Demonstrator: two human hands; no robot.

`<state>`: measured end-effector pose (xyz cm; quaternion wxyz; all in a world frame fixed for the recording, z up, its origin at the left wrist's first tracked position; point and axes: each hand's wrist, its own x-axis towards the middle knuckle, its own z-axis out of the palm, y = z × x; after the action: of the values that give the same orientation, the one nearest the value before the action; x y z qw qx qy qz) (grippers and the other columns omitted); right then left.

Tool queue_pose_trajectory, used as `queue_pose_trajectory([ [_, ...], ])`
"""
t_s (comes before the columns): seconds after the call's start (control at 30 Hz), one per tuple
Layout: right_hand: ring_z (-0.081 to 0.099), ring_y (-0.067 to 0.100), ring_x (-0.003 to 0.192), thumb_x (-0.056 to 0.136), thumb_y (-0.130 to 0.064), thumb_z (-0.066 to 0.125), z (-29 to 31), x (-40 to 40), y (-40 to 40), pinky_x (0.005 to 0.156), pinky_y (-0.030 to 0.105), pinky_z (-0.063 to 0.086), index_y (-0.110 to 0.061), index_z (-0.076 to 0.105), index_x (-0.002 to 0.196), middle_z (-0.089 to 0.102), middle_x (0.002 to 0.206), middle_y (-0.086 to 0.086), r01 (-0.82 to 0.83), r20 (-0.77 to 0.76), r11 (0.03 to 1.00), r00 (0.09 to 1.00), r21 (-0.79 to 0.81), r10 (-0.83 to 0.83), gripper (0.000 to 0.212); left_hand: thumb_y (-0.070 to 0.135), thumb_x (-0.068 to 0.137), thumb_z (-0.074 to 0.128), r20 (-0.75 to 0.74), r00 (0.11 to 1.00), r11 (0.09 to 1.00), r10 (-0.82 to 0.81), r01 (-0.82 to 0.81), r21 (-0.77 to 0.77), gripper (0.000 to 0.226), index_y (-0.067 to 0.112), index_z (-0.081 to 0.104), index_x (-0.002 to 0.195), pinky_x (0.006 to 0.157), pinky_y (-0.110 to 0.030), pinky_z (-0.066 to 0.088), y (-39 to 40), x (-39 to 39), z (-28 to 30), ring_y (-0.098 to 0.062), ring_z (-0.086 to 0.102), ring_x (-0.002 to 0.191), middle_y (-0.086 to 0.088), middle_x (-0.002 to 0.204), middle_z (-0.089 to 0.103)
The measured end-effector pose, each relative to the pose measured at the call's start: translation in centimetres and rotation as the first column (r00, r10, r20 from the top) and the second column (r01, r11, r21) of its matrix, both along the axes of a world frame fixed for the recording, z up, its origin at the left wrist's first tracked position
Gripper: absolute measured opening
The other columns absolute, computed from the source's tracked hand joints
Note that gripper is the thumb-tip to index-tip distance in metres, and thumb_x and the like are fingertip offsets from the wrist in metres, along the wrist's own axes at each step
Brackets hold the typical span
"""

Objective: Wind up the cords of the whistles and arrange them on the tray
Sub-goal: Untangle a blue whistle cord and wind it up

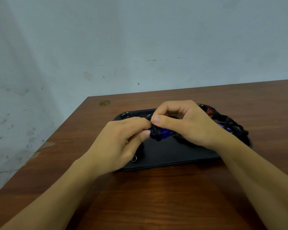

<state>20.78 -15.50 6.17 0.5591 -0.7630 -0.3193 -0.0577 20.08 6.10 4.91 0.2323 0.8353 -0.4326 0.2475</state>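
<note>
Overhead, both hands meet above the black tray (165, 153), which lies on the wooden table (156, 196) toward its far left corner. The left hand (121, 143) pinches a blue whistle (163, 132); the right hand (181, 123) pinches its black cord (155, 132), wound around the body. More whistles with tangled cords (231, 128) crowd the tray's right end. Bare wood stretches toward the near edge.
</note>
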Motion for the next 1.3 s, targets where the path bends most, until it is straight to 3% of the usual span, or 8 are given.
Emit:
queue_pose_trajectory([
  [0.13, 0.045, 0.028, 0.061, 0.083, -0.038, 0.073, -0.2, 0.2, 0.0, 0.059, 0.035, 0.037, -0.013, 0.07, 0.078, 0.062, 0.072, 0.004, -0.071, -0.23, 0.989, 0.968, 0.13, 0.1, 0.026, 0.024, 0.102, 0.047, -0.171, 0.98, 0.989, -0.1, 0.079, -0.123, 0.023, 0.011, 0.064, 0.092, 0.058, -0.017, 0.037, -0.4, -0.3, -0.3, -0.012, 0.055, 0.062, 0.006, 0.075, 0.061],
  [0.37, 0.03, 0.008, 0.048, 0.085, -0.03, 0.062, -0.6, 0.4, 0.5, 0.045, 0.02, 0.022, -0.016, 0.069, 0.072, 0.047, 0.057, -0.003, -0.052, -0.311, 0.955, 0.939, 0.293, 0.146, 0.02, 0.021, 0.101, 0.049, -0.441, 0.792, 0.83, -0.422, 0.143, -0.539, 0.03, -0.006, 0.06, 0.099, 0.046, -0.03, 0.043, -0.8, -0.5, -0.1, -0.026, 0.048, 0.047, -0.011, 0.075, 0.063],
  [0.5, 0.045, 0.009, 0.055, 0.09, -0.033, 0.064, -1.4, 0.5, 1.0, 0.051, 0.022, 0.037, -0.034, 0.075, 0.077, 0.059, 0.066, -0.004, 0.042, -0.125, 0.989, 0.992, 0.141, -0.024, 0.018, 0.022, 0.101, 0.051, -0.483, 0.731, 0.729, -0.482, 0.029, -0.683, 0.025, 0.0, 0.061, 0.096, 0.044, -0.029, 0.038, -1.0, -0.5, -0.3, -0.021, 0.041, 0.047, -0.009, 0.071, 0.06],
  [0.63, 0.063, 0.008, 0.073, 0.096, -0.022, 0.066, -1.8, 0.5, 1.0, 0.066, 0.018, 0.045, -0.03, 0.075, 0.087, 0.071, 0.083, -0.009, 0.285, 0.152, 0.958, 0.946, 0.035, -0.287, 0.014, 0.023, 0.096, 0.052, -0.507, 0.769, 0.691, -0.389, -0.12, -0.713, 0.022, 0.005, 0.062, 0.086, 0.045, -0.027, 0.036, -0.9, -0.1, 0.0, -0.02, 0.039, 0.046, -0.009, 0.066, 0.056],
  [0.9, 0.058, 0.01, 0.07, 0.088, -0.026, 0.074, -1.7, 0.3, 0.2, 0.063, 0.013, 0.042, -0.022, 0.077, 0.089, 0.066, 0.079, -0.014, 0.448, 0.364, 0.893, 0.838, -0.032, -0.407, 0.005, 0.017, 0.101, 0.053, -0.535, 0.843, 0.685, -0.057, -0.357, -0.635, 0.026, 0.003, 0.062, 0.082, 0.045, -0.028, 0.035, 0.2, 1.2, -0.3, -0.023, 0.04, 0.046, -0.006, 0.058, 0.056],
  [1.07, 0.06, 0.013, 0.072, 0.086, -0.023, 0.078, -1.1, -0.4, 0.5, 0.062, 0.015, 0.044, -0.022, 0.071, 0.083, 0.062, 0.079, -0.011, 0.382, 0.455, 0.924, 0.828, -0.029, -0.328, 0.007, 0.031, 0.096, 0.054, -0.321, 0.899, 0.814, 0.299, -0.416, -0.406, 0.028, 0.02, 0.059, 0.07, 0.051, -0.033, 0.036, 0.5, 1.2, -0.5, -0.015, 0.046, 0.049, -0.001, 0.055, 0.056],
  [1.17, 0.06, 0.01, 0.073, 0.088, -0.017, 0.076, -1.0, -0.8, 1.2, 0.064, 0.027, 0.047, -0.023, 0.07, 0.08, 0.064, 0.08, -0.007, 0.197, 0.255, 0.977, 0.944, 0.082, -0.212, 0.011, 0.037, 0.094, 0.05, -0.114, 0.907, 0.879, 0.406, -0.421, -0.225, 0.026, 0.02, 0.055, 0.074, 0.048, -0.032, 0.031, 0.0, 0.6, -0.5, -0.015, 0.043, 0.049, 0.004, 0.053, 0.046],
  [1.3, 0.057, 0.003, 0.064, 0.083, -0.024, 0.073, -0.5, -0.8, 2.0, 0.063, 0.019, 0.046, -0.026, 0.076, 0.083, 0.073, 0.077, -0.005, 0.121, -0.109, 0.922, 0.99, 0.369, -0.087, 0.004, 0.036, 0.095, 0.044, 0.161, 0.895, 0.909, 0.416, -0.416, -0.032, 0.022, 0.025, 0.04, 0.077, 0.044, -0.031, 0.033, -0.7, -0.3, 0.1, -0.022, 0.045, 0.05, 0.012, 0.059, 0.037],
])
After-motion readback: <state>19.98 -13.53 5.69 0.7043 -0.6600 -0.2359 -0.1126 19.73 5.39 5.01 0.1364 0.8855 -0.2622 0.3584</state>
